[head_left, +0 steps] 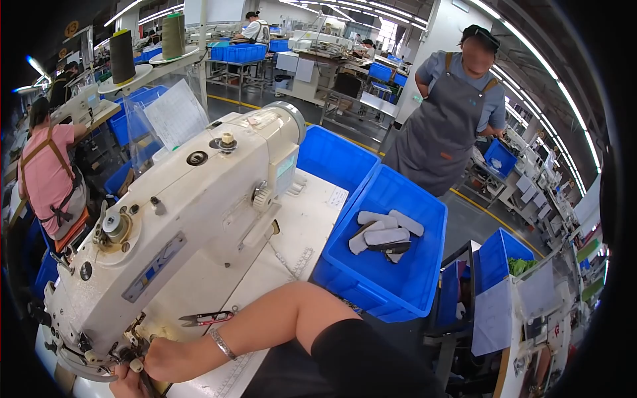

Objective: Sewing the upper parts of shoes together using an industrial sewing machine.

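Observation:
A white industrial sewing machine fills the left foreground on a pale table. My right hand is curled at the needle end, its wrist wearing a metal bracelet; what its fingers hold is hidden. Just below it, my left hand has bent fingers under the machine head, partly covered, holding something I cannot make out. Red-handled thread snips lie beside my right forearm. Right of the table, a blue bin holds several grey padded pieces.
A second blue bin adjoins the first. Thread cones stand behind the machine. A co-worker in a grey apron stands beyond the bins; another in pink sits at left. A cart with papers is at right.

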### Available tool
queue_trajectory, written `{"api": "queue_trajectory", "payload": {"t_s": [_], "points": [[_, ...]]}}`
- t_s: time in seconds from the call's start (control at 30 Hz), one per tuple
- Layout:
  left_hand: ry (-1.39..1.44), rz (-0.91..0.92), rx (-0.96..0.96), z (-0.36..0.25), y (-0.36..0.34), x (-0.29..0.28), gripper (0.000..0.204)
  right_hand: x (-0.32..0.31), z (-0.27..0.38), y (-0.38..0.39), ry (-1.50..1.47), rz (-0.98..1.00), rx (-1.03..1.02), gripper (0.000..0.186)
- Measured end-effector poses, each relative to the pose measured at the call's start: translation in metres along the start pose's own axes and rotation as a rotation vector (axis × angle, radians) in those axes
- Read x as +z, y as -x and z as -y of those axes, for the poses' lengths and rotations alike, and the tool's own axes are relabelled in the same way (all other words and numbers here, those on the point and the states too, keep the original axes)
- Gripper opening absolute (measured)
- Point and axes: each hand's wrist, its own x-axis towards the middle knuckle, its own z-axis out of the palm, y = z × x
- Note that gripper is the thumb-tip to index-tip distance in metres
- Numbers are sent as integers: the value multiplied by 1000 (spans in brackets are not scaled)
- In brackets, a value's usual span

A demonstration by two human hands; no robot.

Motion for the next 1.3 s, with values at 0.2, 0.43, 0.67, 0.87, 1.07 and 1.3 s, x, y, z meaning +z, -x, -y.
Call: {"api": "queue_trajectory", "payload": {"t_s": [0.2,0.43,0.67,0.87,1.07,1.3], "points": [[53,-11,-2,1,0,-1,32,3,3,0,4,7,47,12],[100,-69,-29,20,17,11,44,-11,14,-2,-79,49,48,11],[184,-99,67,15,-4,-4,18,-35,19,5,-102,146,45,9],[224,-103,36,24,5,1,25,-32,19,9,191,326,8,37],[243,-126,-4,14,5,4,25,-31,23,6,262,502,35,35],[211,-101,-36,9,3,-2,26,-46,26,-5,381,825,64,37]]}}
